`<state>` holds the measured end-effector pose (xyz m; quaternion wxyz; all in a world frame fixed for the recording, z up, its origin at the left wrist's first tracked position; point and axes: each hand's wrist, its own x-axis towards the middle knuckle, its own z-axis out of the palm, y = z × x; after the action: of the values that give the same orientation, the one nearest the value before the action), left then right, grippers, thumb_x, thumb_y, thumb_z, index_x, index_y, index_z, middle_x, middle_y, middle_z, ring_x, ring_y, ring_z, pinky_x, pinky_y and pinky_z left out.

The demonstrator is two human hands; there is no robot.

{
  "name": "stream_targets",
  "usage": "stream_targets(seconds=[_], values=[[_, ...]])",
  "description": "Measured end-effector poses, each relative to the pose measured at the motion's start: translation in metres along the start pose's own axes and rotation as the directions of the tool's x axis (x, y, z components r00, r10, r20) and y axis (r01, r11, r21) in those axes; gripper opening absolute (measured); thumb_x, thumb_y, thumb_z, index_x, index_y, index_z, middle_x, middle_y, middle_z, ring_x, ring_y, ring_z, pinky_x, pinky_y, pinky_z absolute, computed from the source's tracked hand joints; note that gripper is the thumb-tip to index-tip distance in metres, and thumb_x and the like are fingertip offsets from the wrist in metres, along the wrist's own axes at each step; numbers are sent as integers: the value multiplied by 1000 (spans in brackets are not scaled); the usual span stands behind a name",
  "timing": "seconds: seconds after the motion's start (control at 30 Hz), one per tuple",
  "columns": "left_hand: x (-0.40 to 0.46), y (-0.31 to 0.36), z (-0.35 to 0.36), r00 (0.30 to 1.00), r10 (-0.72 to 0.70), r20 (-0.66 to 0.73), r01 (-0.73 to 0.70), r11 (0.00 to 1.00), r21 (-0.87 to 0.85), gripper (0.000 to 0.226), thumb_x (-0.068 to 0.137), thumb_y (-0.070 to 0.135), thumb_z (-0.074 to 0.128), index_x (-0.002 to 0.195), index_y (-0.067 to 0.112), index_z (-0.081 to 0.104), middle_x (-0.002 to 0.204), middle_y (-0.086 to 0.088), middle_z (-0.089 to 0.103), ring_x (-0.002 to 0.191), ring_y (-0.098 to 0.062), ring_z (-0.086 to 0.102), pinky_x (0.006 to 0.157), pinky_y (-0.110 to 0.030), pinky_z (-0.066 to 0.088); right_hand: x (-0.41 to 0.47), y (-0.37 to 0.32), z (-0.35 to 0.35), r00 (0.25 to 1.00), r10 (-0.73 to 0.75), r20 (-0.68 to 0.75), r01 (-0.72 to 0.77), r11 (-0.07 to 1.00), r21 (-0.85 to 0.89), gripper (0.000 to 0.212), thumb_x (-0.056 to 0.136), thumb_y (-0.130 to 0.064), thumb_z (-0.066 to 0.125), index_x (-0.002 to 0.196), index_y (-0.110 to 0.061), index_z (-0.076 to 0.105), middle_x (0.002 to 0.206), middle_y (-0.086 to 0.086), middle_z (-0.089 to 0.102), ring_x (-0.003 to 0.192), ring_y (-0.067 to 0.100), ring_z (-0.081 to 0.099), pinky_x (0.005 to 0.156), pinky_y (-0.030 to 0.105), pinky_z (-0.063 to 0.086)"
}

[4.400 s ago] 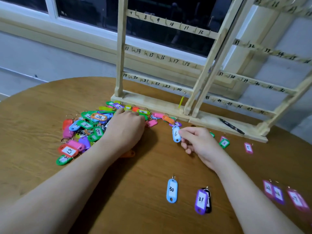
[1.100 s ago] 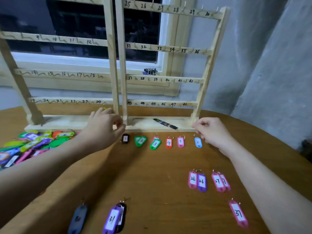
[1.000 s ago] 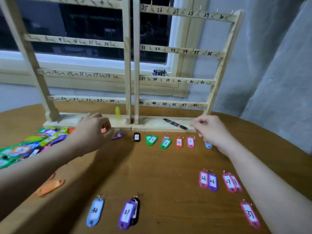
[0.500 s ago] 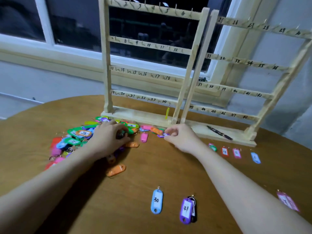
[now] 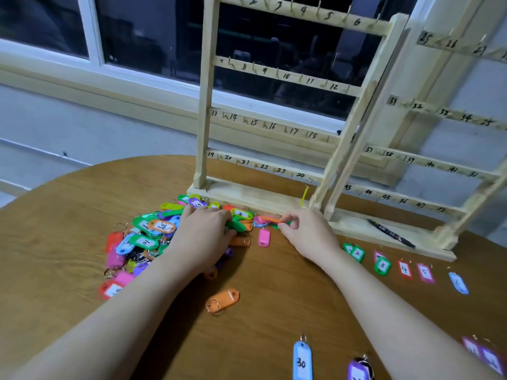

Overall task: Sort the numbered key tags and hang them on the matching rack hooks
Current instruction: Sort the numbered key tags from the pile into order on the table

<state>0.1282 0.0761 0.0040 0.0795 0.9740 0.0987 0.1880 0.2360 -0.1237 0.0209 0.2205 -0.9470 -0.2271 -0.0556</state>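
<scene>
While the wooden tabletop (image 5: 68, 242) fills the lower view, two wooden racks (image 5: 277, 124) with numbered hook rails are seen standing just beyond both hands. A heap of coloured key tags (image 5: 142, 237) is spread under and to the outer side of the left hand (image 5: 203, 237), which is laid palm down on the heap with its fingers bent into the tags; whether any single tag is gripped cannot be told. Just beside it, the right hand (image 5: 307, 234) is held low at the heap's edge, its thumb and fingertips pinched on a small green tag (image 5: 284, 224) next to an orange one. A row of sorted tags (image 5: 404, 268), numbered 2 to 5 and then a blue one, is laid out to the outer side of the right wrist. A black marker (image 5: 391, 233) is seen on the rack base beyond that row. Nearer the body, an orange tag (image 5: 223, 300) lies alone between the forearms, and a blue tag marked 30 (image 5: 301, 360) is placed closer still.
</scene>
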Motion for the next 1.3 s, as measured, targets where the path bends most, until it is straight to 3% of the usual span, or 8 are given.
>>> stream_targets(seconds=[0.23,0.47,0.67,0.9,1.07,1.13,1.2,1.3], values=[[0,0,-5,997,38,-63,-37,999,24,15,98,37,56,103,30,68,102,5,68,104,-22,56,90,-37,27,-10,1,-2,999,22,-42,-14,980,196,25,90,-36,73,67,-32,69,64,-2,60,64,18,55,57,33,39],[0,1,-6,992,124,8,-124,992,34,35,98,48,53,129,36,62,121,2,56,123,-23,47,103,-41,28,-27,-8,-13,999,38,4,-37,945,326,21,90,-33,75,72,-22,77,73,-2,70,69,11,60,60,22,42],[1,3,-7,990,141,16,-142,988,59,31,101,43,50,127,35,65,122,3,57,123,-21,46,104,-40,28,-33,-8,-19,996,62,57,-75,959,273,8,89,-25,75,84,-20,78,84,-13,68,78,2,57,61,15,39],[3,-3,-3,962,176,-210,-169,984,54,21,98,22,57,80,22,66,81,2,61,83,-26,56,76,-37,27,-38,-5,-24,996,76,47,-88,925,370,14,96,-26,67,87,-22,76,87,-13,69,79,7,62,65,22,44],[-2,7,-12,987,23,-162,-75,944,-321,18,103,21,48,92,18,62,78,0,68,78,-25,62,77,-38,41,-44,-3,-32,992,103,74,-126,888,443,14,98,-22,62,88,-16,71,71,1,70,46,-1,55,49,20,45],[-6,12,-13,996,9,-93,-58,840,-539,12,102,22,54,94,20,63,76,6,68,75,-13,63,72,-32,48,-45,-1,-35,990,106,91,-136,865,483,13,97,-16,62,88,-9,69,71,6,74,51,4,63,53,25,51],[-11,17,-14,997,60,-47,-76,795,-601,7,100,23,59,93,26,58,79,13,63,77,0,59,66,-14,41,-48,3,-37,988,103,116,-150,825,545,11,96,-9,62,89,-1,65,74,11,75,64,14,73,57,32,56],[-14,19,-15,995,97,6,-71,766,-639,12,97,23,64,91,30,57,85,12,63,80,1,57,67,-11,39,-52,7,-40,986,98,138,-161,793,587,11,94,-1,62,91,8,57,82,16,76,75,22,77,54,29,57]])
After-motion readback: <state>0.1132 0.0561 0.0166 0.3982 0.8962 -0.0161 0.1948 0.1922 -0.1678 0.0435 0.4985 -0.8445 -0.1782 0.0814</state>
